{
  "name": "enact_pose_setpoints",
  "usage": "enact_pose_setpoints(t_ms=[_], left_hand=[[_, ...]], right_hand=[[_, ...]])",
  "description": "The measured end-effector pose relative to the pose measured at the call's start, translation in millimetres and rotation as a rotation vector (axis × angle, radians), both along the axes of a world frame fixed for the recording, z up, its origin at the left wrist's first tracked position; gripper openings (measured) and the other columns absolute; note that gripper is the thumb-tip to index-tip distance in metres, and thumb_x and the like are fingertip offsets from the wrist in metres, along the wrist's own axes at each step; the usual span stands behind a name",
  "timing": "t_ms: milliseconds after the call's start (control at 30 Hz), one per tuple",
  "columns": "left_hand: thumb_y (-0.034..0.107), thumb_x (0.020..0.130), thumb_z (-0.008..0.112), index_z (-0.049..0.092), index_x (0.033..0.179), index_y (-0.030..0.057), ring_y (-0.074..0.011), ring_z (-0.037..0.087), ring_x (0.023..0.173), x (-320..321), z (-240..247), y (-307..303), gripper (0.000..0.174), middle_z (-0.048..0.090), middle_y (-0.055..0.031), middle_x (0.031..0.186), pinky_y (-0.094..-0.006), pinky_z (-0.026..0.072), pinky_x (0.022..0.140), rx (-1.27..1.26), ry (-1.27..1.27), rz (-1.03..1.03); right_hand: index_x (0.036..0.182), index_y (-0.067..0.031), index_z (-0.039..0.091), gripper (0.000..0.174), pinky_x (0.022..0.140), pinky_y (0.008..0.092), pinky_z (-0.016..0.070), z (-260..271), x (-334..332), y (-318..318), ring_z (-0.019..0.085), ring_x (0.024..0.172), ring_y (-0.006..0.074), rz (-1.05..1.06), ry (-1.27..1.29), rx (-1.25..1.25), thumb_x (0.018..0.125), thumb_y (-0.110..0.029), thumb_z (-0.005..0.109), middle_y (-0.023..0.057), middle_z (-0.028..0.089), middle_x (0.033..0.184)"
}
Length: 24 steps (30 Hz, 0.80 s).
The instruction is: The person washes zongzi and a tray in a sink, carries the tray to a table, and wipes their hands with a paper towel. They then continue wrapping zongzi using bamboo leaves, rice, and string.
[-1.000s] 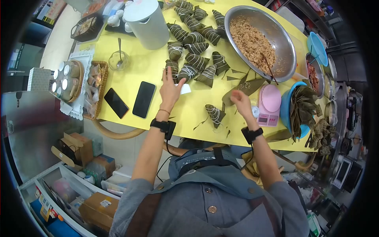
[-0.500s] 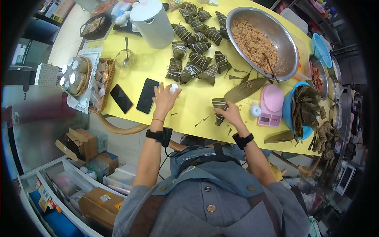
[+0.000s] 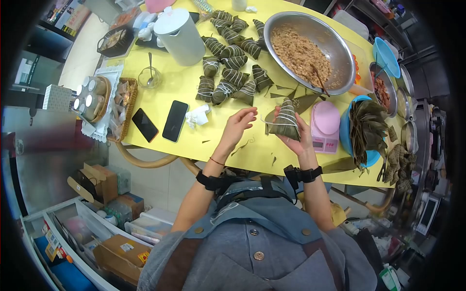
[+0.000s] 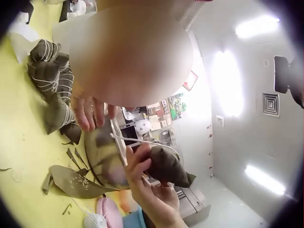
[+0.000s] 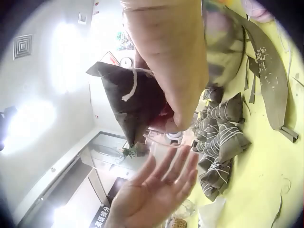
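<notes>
A leaf-wrapped, string-tied bundle [image 3: 284, 121] is held up above the table in the right hand [image 3: 302, 136], whose fingers and thumb curl round it. White string trails from the bundle [image 4: 167, 165] in the left wrist view. Beside it, not touching it, the left hand [image 3: 236, 127] has its fingers loosely bent and nothing in them; the right wrist view shows that hand [image 5: 154, 192] spread, palm visible. More tied bundles [image 3: 224, 91] lie grouped on the yellow table beyond the hands. A loose leaf [image 3: 306, 104] lies behind the right hand.
A steel bowl of rice mixture [image 3: 303, 53] stands at the back. To the right are a pink scale [image 3: 325, 123] and a blue basin of leaves [image 3: 366, 128]. Two phones [image 3: 175, 121] and a crumpled tissue [image 3: 198, 116] lie left.
The right hand has lifted the bundle off the table. The left hand has let go of the white tissue, which now lies by the phone, and moved right towards the bundle.
</notes>
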<state>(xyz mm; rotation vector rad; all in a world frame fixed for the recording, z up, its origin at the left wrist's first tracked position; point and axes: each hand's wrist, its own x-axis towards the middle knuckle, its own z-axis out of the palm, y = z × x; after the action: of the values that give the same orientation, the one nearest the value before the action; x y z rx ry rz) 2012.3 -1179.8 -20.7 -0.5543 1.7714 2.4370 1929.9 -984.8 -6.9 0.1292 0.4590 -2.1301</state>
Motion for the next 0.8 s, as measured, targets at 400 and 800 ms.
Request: enact_pose_setpoints(t_ms=[400,800], left_hand=[[0.036,0.092,0.048,0.05,0.119,0.0075,-0.0115,0.055,0.091,-10.5,8.1,69.3,0.039,0.059,-0.0037,0.105,-0.0284,0.0446,0.079,0.371,-0.108,-0.251],[0.036,0.095,0.04,0.046,0.116,0.0027,-0.0197,0.058,0.096,-13.7,18.1,74.1,0.039,0.06,-0.0112,0.103,-0.0365,0.0466,0.086,0.657,-0.012,0.072]], right_hand=[[0.121,-0.0051,0.048,0.038,0.082,0.0289,0.0429,-3.5,22.2,20.2,0.053,0.098,0.0133,0.001,0.449,0.707,0.092,-0.029,0.051,0.0048,0.056,0.109],[0.114,0.0021,0.056,0.032,0.076,0.0285,0.0487,32.3,40.7,37.0,0.06,0.092,0.0161,-0.186,1.003,0.98,0.087,-0.015,0.055,0.011,0.063,0.103]])
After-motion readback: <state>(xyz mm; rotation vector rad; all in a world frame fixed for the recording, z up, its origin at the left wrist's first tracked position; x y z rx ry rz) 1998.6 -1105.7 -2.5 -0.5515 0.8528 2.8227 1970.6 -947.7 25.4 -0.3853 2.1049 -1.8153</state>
